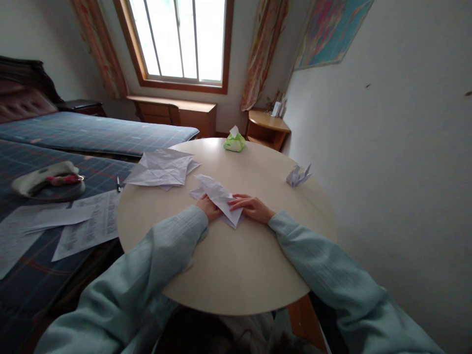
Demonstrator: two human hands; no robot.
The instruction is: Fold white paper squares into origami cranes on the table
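Note:
A creased white sheet of folded paper (218, 191) lies at a slant near the middle of the round table (236, 265). My left hand (210, 207) is closed on its lower left edge, with most of the fingers hidden under the flap. From the other side, my right hand (254, 207) holds the right part of the paper, several fingers laid over its top and the thumb out of sight. A pointed corner sticks out toward me between the hands. To the right stands a folded paper figure (298, 175) with upright points.
Creased white sheets (162, 168) lie at the table's left edge. A green tissue pack (234, 142) stands at the far edge. On the bed at left are printed pages (88, 223), a pen (118, 184) and a pale pouch (44, 181). A white wall (398, 162) rises close on the right.

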